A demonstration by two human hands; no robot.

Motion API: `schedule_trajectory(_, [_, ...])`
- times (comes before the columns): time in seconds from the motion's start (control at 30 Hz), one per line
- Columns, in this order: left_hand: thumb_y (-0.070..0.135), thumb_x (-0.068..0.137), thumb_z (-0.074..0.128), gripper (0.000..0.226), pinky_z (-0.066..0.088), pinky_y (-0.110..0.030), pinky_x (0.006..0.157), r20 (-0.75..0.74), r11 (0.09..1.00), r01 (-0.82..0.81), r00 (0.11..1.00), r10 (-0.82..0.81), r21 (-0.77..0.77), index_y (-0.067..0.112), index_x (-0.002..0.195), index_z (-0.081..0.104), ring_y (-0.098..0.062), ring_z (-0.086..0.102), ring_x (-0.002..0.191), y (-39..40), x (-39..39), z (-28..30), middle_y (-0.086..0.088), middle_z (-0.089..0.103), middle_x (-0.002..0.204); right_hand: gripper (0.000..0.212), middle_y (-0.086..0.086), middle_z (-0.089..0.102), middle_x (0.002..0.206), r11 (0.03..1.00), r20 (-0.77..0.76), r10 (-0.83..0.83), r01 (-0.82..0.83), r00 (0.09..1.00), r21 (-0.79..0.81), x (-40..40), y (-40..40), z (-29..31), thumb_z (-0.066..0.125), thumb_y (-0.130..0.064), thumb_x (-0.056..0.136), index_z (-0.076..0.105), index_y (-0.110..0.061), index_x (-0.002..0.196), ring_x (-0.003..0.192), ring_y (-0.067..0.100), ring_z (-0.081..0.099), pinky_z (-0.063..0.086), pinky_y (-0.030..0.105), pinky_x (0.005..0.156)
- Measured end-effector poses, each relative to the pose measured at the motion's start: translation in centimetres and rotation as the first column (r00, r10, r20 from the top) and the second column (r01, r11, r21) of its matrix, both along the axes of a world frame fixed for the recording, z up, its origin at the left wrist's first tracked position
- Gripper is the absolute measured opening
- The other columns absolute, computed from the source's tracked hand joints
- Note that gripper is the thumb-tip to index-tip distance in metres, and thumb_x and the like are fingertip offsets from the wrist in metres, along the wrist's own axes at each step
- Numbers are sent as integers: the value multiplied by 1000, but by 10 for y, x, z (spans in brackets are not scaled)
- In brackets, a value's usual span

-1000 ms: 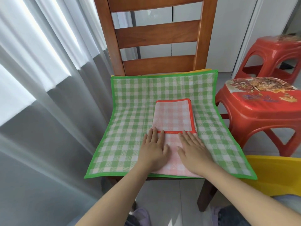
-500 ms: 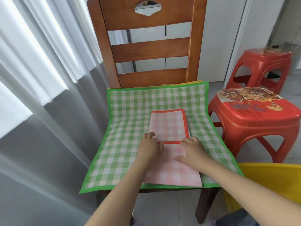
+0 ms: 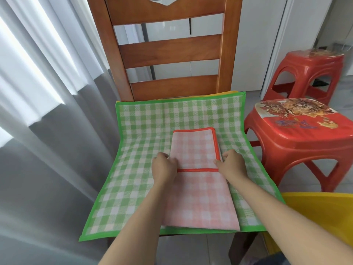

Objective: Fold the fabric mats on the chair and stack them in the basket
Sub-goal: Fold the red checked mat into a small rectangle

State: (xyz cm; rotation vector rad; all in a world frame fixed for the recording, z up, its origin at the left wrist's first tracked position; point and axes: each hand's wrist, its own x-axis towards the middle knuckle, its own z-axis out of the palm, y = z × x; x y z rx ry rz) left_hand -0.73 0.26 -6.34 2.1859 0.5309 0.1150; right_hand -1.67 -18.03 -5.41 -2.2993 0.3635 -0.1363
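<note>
The wooden chair (image 3: 172, 48) carries a wide green checked mat (image 3: 137, 148) spread flat over its seat, with a sliver of a yellow mat (image 3: 232, 92) showing at its far edge. On top, toward the near right of the seat, lies the pink checked mat (image 3: 198, 199) with its orange binding, partly folded: its far flap is doubled back, the bound edge running across the middle.

A second ago both palms lay flat on the near half, pressing the fold down. Since then the hands have parted and slid to the two sides of the pink mat, level with the bound edge. That reads as the crease being done and the next fold, or a lift, being set up.

The left hand (image 3: 164, 167) sits at the mat's left side, fingers curled onto the doubled flap; its grip looks like a light pinch on the cloth edge, though the fingertips are hidden. The right hand (image 3: 232, 164) mirrors it at the right side, thumb on the orange binding, fingers curled over the edge. Both forearms reach in from the near side, wrists low.

The yellow basket (image 3: 317, 209) waits at near right, beside the red stool (image 3: 298, 136), with nothing visibly stacked in it.
</note>
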Motion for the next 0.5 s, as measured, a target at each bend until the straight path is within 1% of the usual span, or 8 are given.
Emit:
schedule_trajectory(0.03, [21, 86, 54, 9, 42, -30, 69, -5, 1000, -11, 1000, 11, 10, 13, 90, 56, -21, 55, 82, -1, 1, 1, -2, 57, 90, 33, 2, 48, 57, 1000, -19, -21, 21, 1000, 6, 4, 0, -2, 66, -15, 84, 48, -9, 58, 47, 12, 42, 29, 20, 41])
schedule_trajectory(0.1, [16, 81, 55, 22, 38, -31, 60, -11, 999, -28, 1000, 28, 15, 18, 63, 44, -22, 48, 65, 0, 4, 1, -3, 51, 67, 24, 4, 59, 59, 999, -42, -47, 47, 998, 10, 9, 0, -4, 64, -16, 85, 63, 3, 70, 49, 14, 49, 33, 21, 42])
schedule_trajectory(0.17, [13, 76, 53, 25, 33, -31, 52, -23, 1000, -17, 1000, 17, 14, 16, 55, 40, -23, 40, 54, 1, 6, 1, -6, 45, 58, 24, 2, 58, 55, 999, -47, -49, 48, 998, -22, 10, 1, -5, 61, -16, 86, 67, 1, 71, 48, 14, 50, 31, 21, 41])
schedule_trajectory(0.23, [13, 75, 53, 20, 36, -31, 51, -32, 1000, -17, 999, 16, -23, 14, 56, 48, -23, 43, 53, 1, 5, 3, -6, 48, 55, 23, -1, 55, 52, 998, -54, -43, 41, 998, -37, 10, 2, -3, 60, -17, 87, 69, -3, 70, 48, 14, 49, 30, 21, 42])
schedule_trajectory(0.3, [13, 76, 53, 11, 45, -30, 56, -37, 988, -54, 998, 50, -142, 12, 67, 58, -21, 52, 54, 3, 4, 6, -2, 59, 56, 21, 2, 61, 57, 999, -59, -46, 45, 997, -11, 12, 2, -1, 60, -18, 86, 69, -7, 70, 54, 20, 57, 41, 24, 48])
schedule_trajectory(0.4, [12, 80, 55, 8, 44, -27, 52, -42, 934, -83, 996, 73, -347, 14, 72, 56, -17, 52, 48, 7, -1, 12, -2, 63, 55, 17, 2, 66, 68, 974, -41, -92, 99, 995, 205, 14, 0, 0, 65, -20, 85, 58, -17, 70, 69, 24, 67, 56, 37, 68])
schedule_trajectory(0.47, [11, 81, 59, 17, 41, -24, 47, -48, 862, -88, 996, 74, -500, 15, 66, 51, -17, 49, 46, 11, -5, 15, -3, 58, 58, 9, 0, 65, 74, 926, -41, -96, 105, 995, 364, 14, -2, 0, 66, -18, 85, 61, -11, 87, 66, 17, 67, 57, 34, 60])
schedule_trajectory(0.5, [13, 82, 62, 20, 40, -21, 44, -53, 825, -89, 996, 71, -558, 15, 67, 50, -16, 48, 46, 12, -7, 18, -2, 54, 60, 14, 2, 65, 78, 899, -42, -91, 100, 995, 426, 14, -4, 1, 67, -17, 85, 62, -8, 95, 66, 16, 66, 55, 30, 56])
